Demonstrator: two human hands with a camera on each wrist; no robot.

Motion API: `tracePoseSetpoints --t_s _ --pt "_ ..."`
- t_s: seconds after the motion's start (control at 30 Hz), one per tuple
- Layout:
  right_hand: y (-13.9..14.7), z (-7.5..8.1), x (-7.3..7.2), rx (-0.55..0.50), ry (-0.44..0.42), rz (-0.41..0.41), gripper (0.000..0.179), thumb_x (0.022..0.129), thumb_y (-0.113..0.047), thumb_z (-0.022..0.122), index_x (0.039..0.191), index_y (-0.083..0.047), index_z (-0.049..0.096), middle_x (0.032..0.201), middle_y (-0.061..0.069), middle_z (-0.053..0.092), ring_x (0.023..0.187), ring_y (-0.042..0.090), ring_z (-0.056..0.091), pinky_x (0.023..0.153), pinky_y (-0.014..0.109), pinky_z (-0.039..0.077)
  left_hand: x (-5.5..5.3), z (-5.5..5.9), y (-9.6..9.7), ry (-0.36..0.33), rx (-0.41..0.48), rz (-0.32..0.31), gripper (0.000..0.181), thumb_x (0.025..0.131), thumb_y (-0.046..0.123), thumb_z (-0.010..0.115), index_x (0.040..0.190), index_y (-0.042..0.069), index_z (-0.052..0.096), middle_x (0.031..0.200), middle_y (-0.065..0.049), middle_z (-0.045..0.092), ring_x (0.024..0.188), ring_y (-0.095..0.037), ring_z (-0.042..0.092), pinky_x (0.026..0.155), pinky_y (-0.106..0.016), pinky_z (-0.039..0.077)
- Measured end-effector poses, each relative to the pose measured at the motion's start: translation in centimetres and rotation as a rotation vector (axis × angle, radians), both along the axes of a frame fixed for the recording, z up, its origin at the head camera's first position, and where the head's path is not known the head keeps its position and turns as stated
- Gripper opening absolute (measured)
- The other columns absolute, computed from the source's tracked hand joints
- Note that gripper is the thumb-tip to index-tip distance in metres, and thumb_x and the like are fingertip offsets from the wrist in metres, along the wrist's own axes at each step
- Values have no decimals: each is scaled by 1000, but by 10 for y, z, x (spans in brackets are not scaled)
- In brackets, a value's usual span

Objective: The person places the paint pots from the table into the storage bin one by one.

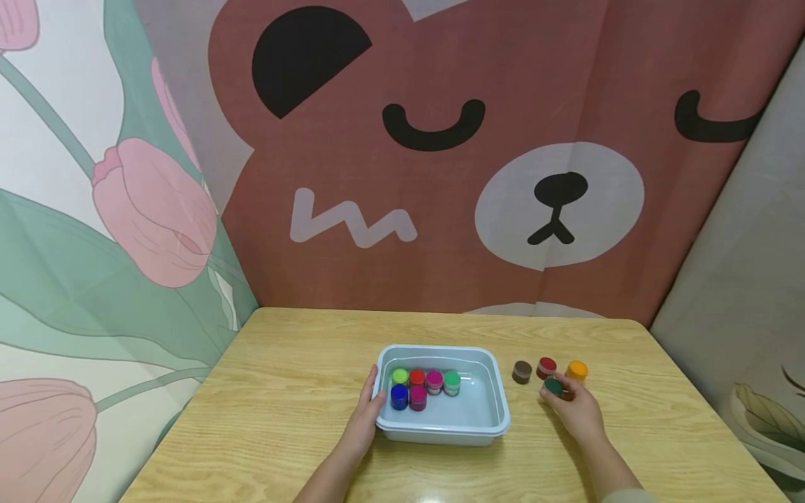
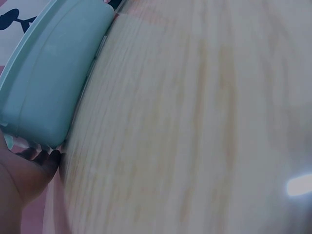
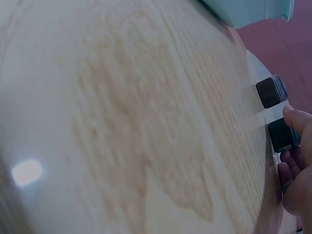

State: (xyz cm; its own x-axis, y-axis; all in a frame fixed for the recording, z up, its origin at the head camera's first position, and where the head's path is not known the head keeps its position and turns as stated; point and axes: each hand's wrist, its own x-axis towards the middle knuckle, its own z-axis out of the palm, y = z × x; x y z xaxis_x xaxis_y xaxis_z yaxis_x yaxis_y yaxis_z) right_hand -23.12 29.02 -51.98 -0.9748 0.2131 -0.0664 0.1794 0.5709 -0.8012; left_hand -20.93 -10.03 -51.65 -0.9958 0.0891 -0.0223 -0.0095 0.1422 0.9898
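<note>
A pale blue plastic tub (image 1: 440,428) stands on the table, with several small paint pots inside, among them a lime one (image 1: 400,377), a blue one (image 1: 399,397) and a mint green one (image 1: 452,382). My left hand (image 1: 360,427) holds the tub's left end, thumb by the rim and fingers along the outer wall. To the right of the tub, my right hand (image 1: 580,412) pinches a dark green paint pot (image 1: 553,387) between thumb and fingers. In the right wrist view the dark green pot (image 3: 281,135) appears between thumb and fingers, near the table surface.
Around my right hand stand a brown pot (image 1: 521,372), a dark red pot (image 1: 546,367) and an orange pot (image 1: 577,369). Something brownish-orange is partly hidden by the fingers. Behind the wooden table (image 1: 302,377) hangs a bear-print cloth (image 1: 352,279).
</note>
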Motion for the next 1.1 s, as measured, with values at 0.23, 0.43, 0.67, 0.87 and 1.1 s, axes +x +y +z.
tracePoseSetpoints --t_s 0.23,0.43,0.67,0.87,1.1 --pt "0 1 1 -12 -2 -1 65 95 -34 62 146 1 40 145 30 43 124 42 49 98 46 46 0 0 1 5 4 -1 60 104 28 39 159 21 15 165 -18 9 149 -50 5 113 -75 3" --pt "-5 11 3 -54 -9 3 68 95 -38 63 147 -2 40 144 28 46 126 40 50 88 29 50 0 1 0 -16 0 -3 60 104 32 38 159 24 14 165 -16 9 149 -50 4 112 -76 3" --pt "-15 27 3 -85 29 27 69 94 -41 64 148 -5 41 144 29 46 132 43 45 100 45 51 0 2 0 -50 -27 -1 60 104 38 36 159 29 13 166 -14 9 149 -50 5 110 -77 3" --pt "-25 41 3 -103 65 46 69 92 -42 66 147 -7 43 143 23 50 132 36 47 95 28 51 0 2 -1 -49 -22 -3 60 104 38 36 159 27 13 166 -15 8 148 -51 4 110 -78 3" --pt "-42 60 3 -147 100 58 66 92 -37 67 146 -7 44 142 20 52 130 31 50 95 18 49 1 4 -1 -32 -11 -6 60 105 34 37 159 26 13 165 -16 7 149 -50 3 111 -76 2"
